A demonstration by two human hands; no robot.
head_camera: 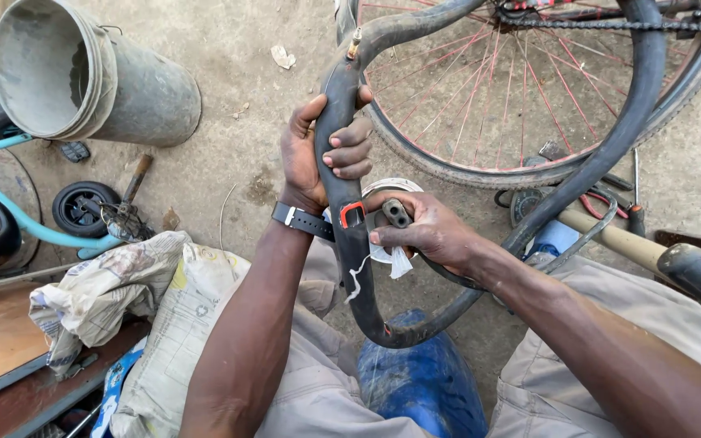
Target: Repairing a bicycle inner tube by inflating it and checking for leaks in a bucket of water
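My left hand (318, 150) grips a black bicycle inner tube (350, 243) just below its brass valve (354, 42). The tube loops down between my knees and back up to the right. On the tube below my left hand sits a small red-edged patch (351, 214). My right hand (427, 231) rests against the tube beside that patch and holds a small dark tool (396, 212) together with a scrap of white cloth (400, 262). A round tin (389, 188) lies on the ground behind my hands.
A bicycle wheel (529, 97) with red spokes lies on the dirt ahead. A grey bucket (83, 77) lies tipped at upper left. Crumpled sacks (148, 316) sit at left, a blue container (419, 381) between my legs, and hand tools (618, 215) at right.
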